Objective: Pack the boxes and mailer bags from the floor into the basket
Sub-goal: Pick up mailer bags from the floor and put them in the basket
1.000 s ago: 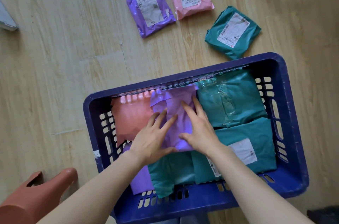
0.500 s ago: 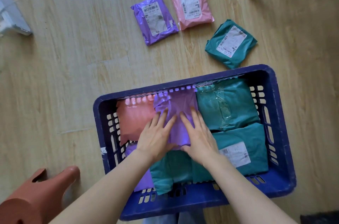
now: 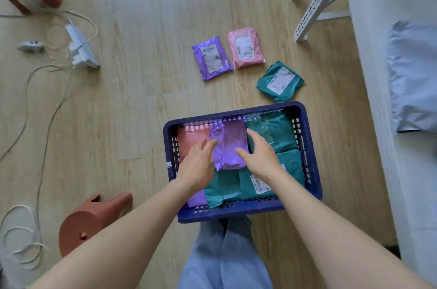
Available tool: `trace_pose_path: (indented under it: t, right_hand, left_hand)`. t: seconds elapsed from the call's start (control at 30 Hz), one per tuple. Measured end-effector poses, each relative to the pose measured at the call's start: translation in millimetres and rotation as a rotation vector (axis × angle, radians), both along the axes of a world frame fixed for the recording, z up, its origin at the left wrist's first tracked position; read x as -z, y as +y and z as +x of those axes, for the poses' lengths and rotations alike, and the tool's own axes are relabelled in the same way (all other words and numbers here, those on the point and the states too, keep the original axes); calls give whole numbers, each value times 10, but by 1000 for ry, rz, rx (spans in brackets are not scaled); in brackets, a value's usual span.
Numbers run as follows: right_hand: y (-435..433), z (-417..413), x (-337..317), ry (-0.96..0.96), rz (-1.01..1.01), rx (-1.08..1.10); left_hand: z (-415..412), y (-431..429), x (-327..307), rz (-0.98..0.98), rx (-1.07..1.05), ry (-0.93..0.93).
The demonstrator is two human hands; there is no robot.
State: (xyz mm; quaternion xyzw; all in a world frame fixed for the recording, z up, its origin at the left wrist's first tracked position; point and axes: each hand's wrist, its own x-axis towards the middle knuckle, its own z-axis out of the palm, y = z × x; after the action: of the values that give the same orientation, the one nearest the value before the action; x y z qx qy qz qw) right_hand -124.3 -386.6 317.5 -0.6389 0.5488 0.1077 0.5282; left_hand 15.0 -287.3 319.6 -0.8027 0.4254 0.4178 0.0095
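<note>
At the left, a brown stool (image 3: 92, 217) stood on the wooden floor (image 3: 142, 99), with a white power strip (image 3: 80, 47) and loose cables farther off; right of the stool sat the blue basket (image 3: 311, 146), its near wall just in front of the person's legs. Inside it, a packed pink mailer (image 3: 190, 140) filled the far left corner; a lower purple mailer (image 3: 196, 198) showed at the near left; a packed purple mailer (image 3: 228, 144) lay in the far middle, overlapping a near teal mailer (image 3: 223, 185); a far teal mailer (image 3: 276, 135) and a labelled teal mailer (image 3: 293, 168) took the right side. The left hand (image 3: 197, 163) was over the packed purple mailer's left edge, fingers straight and relaxed, gripping nothing; the right hand (image 3: 262, 153) was at its right edge, fingers spread apart, holding nothing; whether either touched the bag could not be told. Beyond the basket's far rim, three bags remained on the floor: a loose purple mailer (image 3: 212, 61), a loose pink mailer (image 3: 246, 48) just beside it, and a loose teal mailer (image 3: 280, 81) nearest the basket. At the far right stood a white perforated frame (image 3: 316, 0); a grey bag (image 3: 413, 75) lay on a white surface.
</note>
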Motion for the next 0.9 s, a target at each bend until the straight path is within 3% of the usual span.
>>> trace_pose_path:
  t: [0.43, 0.9]
  right_hand:
    - [479, 36, -2108, -91, -53, 220]
    - [1494, 373, -3270, -90, -203, 600]
  left_hand:
    - [235, 330, -2361, -225, -170, 53]
    - [923, 682, -3665, -388, 220, 43]
